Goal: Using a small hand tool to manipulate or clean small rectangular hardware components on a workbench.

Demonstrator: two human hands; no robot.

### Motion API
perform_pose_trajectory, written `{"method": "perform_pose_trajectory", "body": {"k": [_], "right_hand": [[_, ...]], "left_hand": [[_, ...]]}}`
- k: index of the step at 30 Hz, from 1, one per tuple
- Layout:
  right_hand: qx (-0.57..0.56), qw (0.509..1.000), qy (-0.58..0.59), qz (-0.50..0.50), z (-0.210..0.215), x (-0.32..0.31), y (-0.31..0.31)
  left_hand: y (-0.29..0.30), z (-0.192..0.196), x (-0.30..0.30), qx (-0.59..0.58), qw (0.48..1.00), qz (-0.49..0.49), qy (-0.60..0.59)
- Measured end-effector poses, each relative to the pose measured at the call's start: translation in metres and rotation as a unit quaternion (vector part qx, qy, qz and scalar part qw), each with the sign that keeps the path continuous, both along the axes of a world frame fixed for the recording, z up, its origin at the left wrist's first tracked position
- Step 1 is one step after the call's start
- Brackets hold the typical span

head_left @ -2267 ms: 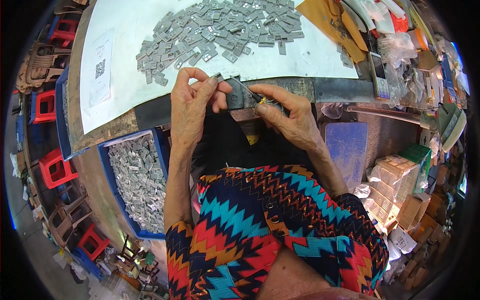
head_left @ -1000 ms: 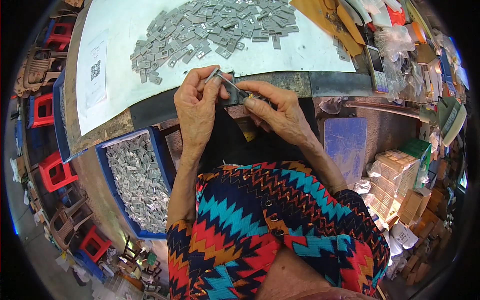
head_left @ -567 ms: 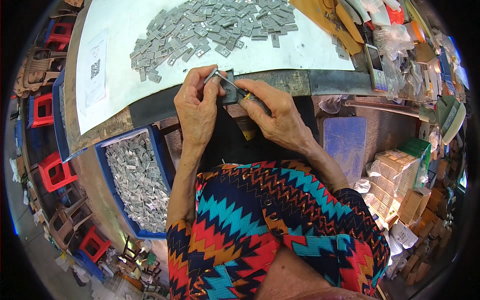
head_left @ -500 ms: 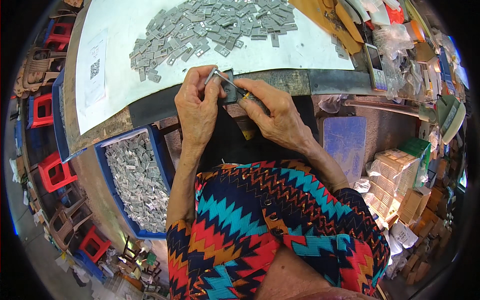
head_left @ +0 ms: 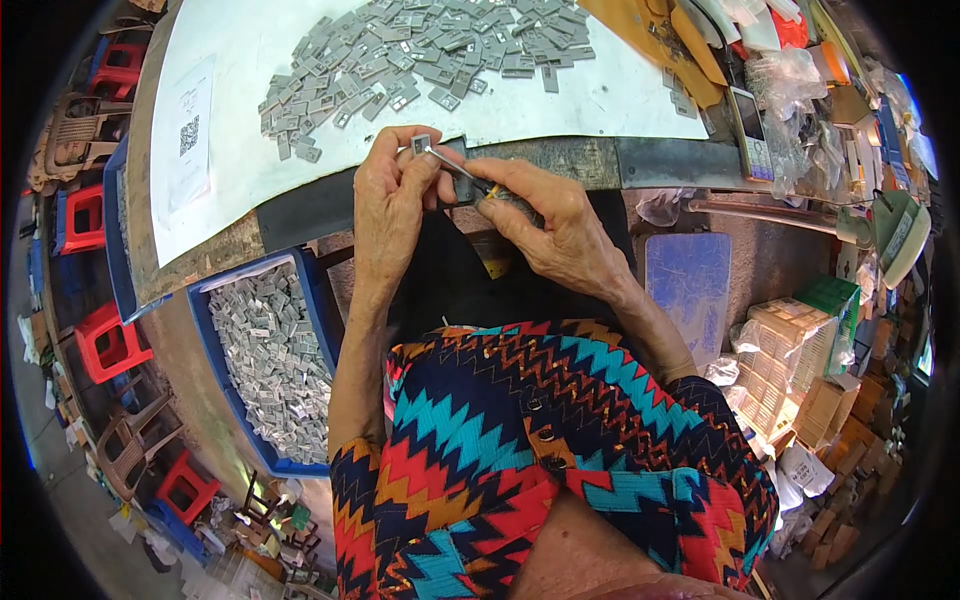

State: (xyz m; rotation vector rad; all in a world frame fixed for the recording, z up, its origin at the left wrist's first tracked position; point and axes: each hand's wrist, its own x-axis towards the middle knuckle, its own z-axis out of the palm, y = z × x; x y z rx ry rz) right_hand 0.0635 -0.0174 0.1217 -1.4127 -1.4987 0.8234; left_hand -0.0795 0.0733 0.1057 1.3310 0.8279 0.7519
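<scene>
At the near edge of the workbench, my left hand (head_left: 392,205) pinches a small grey rectangular piece (head_left: 421,144) with an opening in it, between thumb and fingers. My right hand (head_left: 550,212) is closed round a hand tool (head_left: 458,169) with a thin metal shaft and a dark and yellow handle. The shaft reaches across to the grey piece, and its tip meets the piece's lower edge by my left thumb. The tool's exact kind cannot be made out. Behind the fingers is a dark block (head_left: 465,188) at the bench edge, partly hidden.
A heap of similar grey pieces (head_left: 440,60) lies on the white sheet (head_left: 235,190). Below left, a blue bin (head_left: 213,345) holds many more. At the right are a phone (head_left: 750,130), plastic bags (head_left: 790,90) and a blue board (head_left: 688,290). Red stools (head_left: 112,340) stand at the left.
The grey piece has turned in my left fingers, so its flat face with the opening now shows. The tool tip stays close to it; my right hand has hardly moved.
</scene>
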Motion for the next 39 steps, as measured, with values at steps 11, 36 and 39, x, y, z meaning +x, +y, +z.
{"method": "perform_pose_trajectory", "body": {"k": [11,36,39], "right_hand": [[0.008,1.0,-0.009,0.0,-0.001,-0.001,0.001],[-0.193,0.945,0.262,0.021,0.004,0.005,-0.001],[-0.186,0.953,0.239,0.025,-0.003,0.003,0.0]], "left_hand": [[-0.003,0.001,0.001,0.011,1.0,0.0,0.012],[-0.012,-0.003,0.009,0.174,0.977,0.077,0.092],[-0.01,-0.006,0.009,0.239,0.96,0.084,0.122]]}}
